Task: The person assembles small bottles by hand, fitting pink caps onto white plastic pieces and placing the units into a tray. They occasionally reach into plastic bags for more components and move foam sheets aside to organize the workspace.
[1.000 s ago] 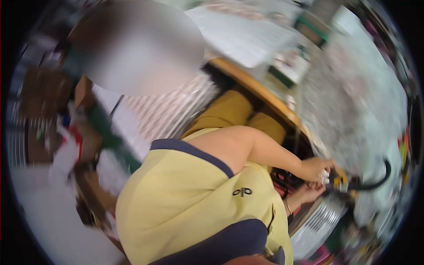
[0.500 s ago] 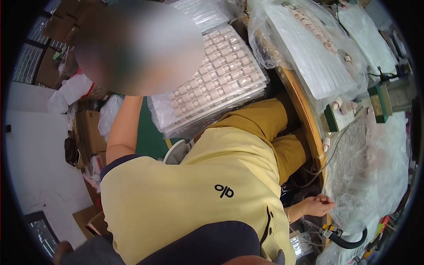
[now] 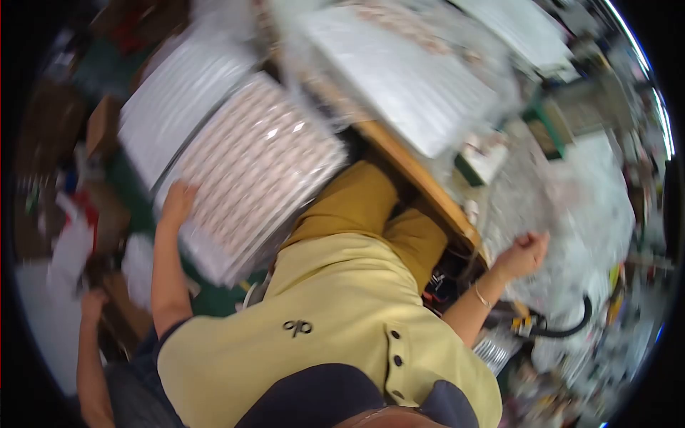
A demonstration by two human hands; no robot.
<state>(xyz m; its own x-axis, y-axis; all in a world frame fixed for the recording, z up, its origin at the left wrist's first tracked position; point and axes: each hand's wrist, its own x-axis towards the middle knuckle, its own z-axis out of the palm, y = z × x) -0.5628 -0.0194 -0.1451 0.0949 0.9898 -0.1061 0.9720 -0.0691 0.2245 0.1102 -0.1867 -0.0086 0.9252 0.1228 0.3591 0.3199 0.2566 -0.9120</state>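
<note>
My left hand [image 3: 178,201] is at the left edge of a plastic-wrapped tray [image 3: 242,153] filled with rows of small pale pink cylindrical parts. Its fingertips touch or lie just over the edge parts; motion blur hides how far they are closed. On the other side, my right hand [image 3: 526,255] is raised over clear plastic sheeting [image 3: 585,221], with a bracelet at the wrist. The fingers there are curled together, and whatever may be between them is too small to see.
A second wrapped white stack [image 3: 189,100] adjoins the tray. Along the wooden bench edge [image 3: 407,171] lie a white ribbed tray [image 3: 399,71] and a small green-and-white box [image 3: 481,160]. A black hose [image 3: 571,330] curves near my right forearm. Another person's hand [image 3: 93,305] is at lower left.
The view has swung, so the trays now appear further left. My left hand, covered by a blurred patch before, now shows at the tray's edge. My right hand has risen over the plastic sheeting.
</note>
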